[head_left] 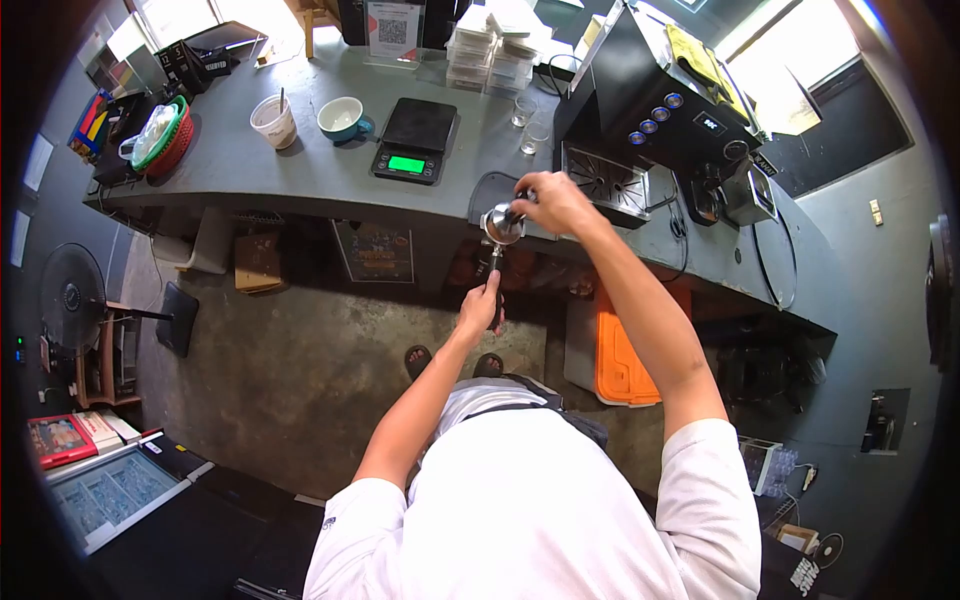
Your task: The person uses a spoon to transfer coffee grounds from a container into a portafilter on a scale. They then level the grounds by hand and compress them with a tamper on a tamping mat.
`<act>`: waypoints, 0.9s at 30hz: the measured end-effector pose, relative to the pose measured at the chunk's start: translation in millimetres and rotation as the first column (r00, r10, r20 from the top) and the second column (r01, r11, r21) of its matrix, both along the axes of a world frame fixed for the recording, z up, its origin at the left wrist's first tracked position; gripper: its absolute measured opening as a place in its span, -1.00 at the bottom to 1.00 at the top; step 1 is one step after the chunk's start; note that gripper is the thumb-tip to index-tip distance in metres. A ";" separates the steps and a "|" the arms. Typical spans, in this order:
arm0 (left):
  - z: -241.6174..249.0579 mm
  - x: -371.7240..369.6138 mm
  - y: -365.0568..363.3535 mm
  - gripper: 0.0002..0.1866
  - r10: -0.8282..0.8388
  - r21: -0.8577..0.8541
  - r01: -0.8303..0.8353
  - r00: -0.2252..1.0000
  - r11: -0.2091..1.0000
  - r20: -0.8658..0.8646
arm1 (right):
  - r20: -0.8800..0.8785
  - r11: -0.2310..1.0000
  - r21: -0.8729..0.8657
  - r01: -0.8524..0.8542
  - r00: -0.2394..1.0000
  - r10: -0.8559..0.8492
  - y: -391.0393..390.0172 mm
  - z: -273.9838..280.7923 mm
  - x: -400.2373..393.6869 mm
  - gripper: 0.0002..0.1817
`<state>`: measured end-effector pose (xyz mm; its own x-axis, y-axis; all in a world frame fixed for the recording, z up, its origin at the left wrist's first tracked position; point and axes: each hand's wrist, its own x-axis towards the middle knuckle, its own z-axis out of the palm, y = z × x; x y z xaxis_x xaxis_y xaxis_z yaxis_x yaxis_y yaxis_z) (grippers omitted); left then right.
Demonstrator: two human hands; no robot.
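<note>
A metal portafilter (pixel 501 226) rests its round basket on a dark mat (pixel 487 194) at the front edge of the grey counter (pixel 300 170). My left hand (pixel 482 305) grips its black handle, which sticks out past the counter edge toward me. My right hand (pixel 553 199) is closed over the top of the basket, holding a small tool whose shape I cannot make out. The black espresso machine (pixel 660 110) stands just right of my right hand, with its drip tray (pixel 605 182) beside it.
A black scale (pixel 415 140) with a lit green display sits left of the mat. Further left are a teal cup (pixel 342 119), a paper cup (pixel 273 122) and a red basket (pixel 165 140). Two small glasses (pixel 528 122) stand behind. An orange bin (pixel 622 360) sits under the counter.
</note>
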<state>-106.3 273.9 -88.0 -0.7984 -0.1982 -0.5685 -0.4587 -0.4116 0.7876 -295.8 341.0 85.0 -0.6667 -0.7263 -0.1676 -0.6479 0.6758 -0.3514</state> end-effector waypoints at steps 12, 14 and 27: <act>-4.4 -1.7 0.0 -0.30 -0.025 -0.040 0.026 1.000 0.999 0.019 | -0.088 0.997 0.002 0.079 0.993 -0.079 18.5 21.2 -1.0 -0.58; -2.5 -0.4 -0.2 -0.30 -0.023 -0.038 0.024 1.000 0.999 0.016 | -0.063 1.000 0.006 0.031 0.998 -0.031 16.8 19.1 4.3 -0.58; 7.1 8.0 -24.2 -0.36 -0.099 -0.139 0.098 0.995 0.985 -0.004 | -0.150 0.991 -0.043 0.129 0.980 -0.134 27.8 -49.8 -43.7 -0.61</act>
